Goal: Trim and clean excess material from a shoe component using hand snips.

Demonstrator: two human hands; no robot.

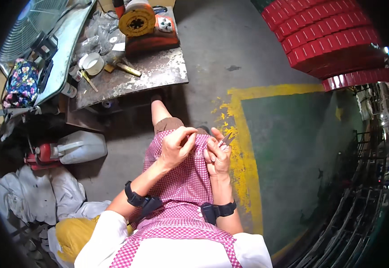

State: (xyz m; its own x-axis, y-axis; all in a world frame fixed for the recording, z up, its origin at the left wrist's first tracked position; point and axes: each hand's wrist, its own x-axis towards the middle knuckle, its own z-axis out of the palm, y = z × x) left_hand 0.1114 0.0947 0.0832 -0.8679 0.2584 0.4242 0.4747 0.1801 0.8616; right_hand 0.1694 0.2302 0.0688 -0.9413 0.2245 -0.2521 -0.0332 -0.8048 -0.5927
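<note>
Both hands are close together over my lap, in front of a pink-and-white checked apron (176, 183). My left hand (176, 145) is closed, with thumb and forefinger pinched; whatever sits between them is too small to make out. To its right, my right hand (217, 156) is curled round a pair of small scissors (227, 139). Their short, pointed metal blades stick out above the fingers, slightly apart, pointing away from me. The scissors' handles are mostly hidden in the palm. A narrow gap separates the two hands.
At the far left stands a worn workbench (158, 71) bearing an orange machine (152, 42) and a white cup (93, 64). A whitish jug (83, 147) is on the floor at left, near white cloth (33, 192). Red stacked pieces (328, 40) rise at far right, above metal racks (351, 219).
</note>
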